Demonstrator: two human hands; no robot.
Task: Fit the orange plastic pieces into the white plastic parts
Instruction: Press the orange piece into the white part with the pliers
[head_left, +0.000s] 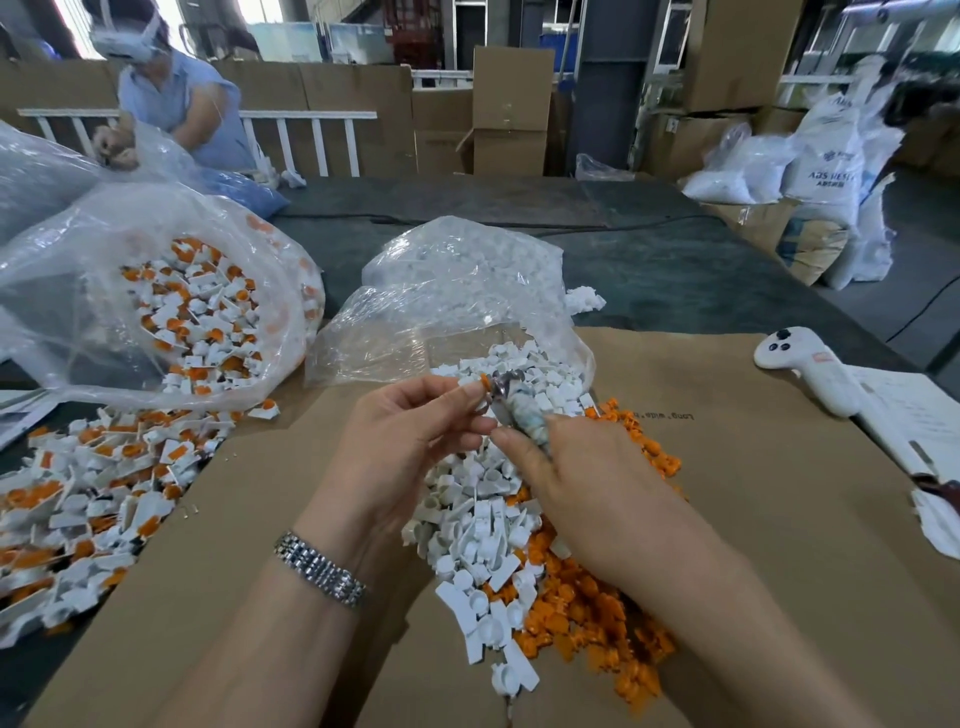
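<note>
My left hand (415, 421) pinches a small orange piece (484, 381) between thumb and fingertips above the heap. My right hand (576, 467) grips a wrapped tool (524, 415) with a metal tip that meets the orange piece. Under both hands lies a heap of loose white parts (478, 519), and a heap of loose orange pieces (587, 603) lies to its right. All of this rests on a brown cardboard sheet (753, 519).
A clear bag (171, 312) of fitted white-and-orange parts lies at the left, with more spilled below it (88, 493). Another clear bag (457, 296) of white parts sits behind my hands. A white controller (805, 369) and papers lie at right. Another person (171, 98) works at back left.
</note>
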